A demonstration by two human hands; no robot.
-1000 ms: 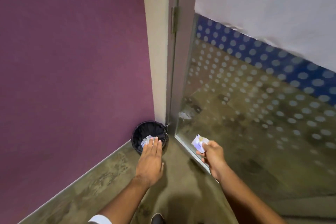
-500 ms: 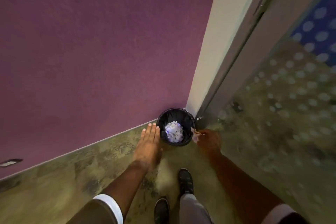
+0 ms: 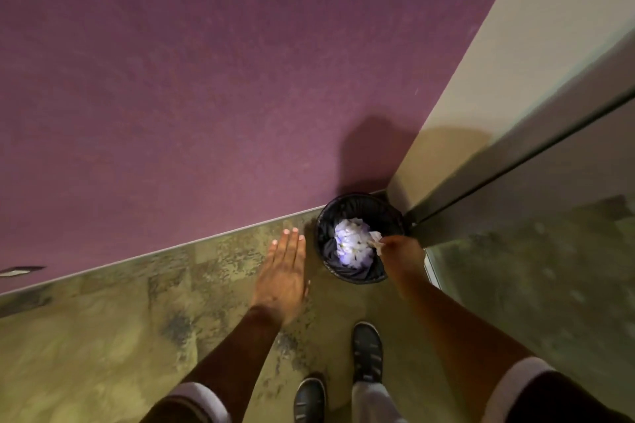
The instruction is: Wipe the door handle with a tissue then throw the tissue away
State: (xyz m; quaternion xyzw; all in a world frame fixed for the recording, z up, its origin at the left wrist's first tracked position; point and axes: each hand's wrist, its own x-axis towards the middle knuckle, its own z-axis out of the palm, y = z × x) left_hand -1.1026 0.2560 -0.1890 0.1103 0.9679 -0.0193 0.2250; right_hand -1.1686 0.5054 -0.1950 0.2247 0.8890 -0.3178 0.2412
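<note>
While right hand (image 3: 400, 252) pinches the tissue (image 3: 376, 238) directly over the bin (image 3: 357, 276) mouth, lower centre-right of frame, release looks like all that's left. Left hand (image 3: 285, 273) flat, fingers extended, empty, just left of the rim.

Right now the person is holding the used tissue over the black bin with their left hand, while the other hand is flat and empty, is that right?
Not quite. In the head view it is the right hand that pinches the tissue over the black bin. The left hand is the flat, empty one, held out beside the bin.
</note>
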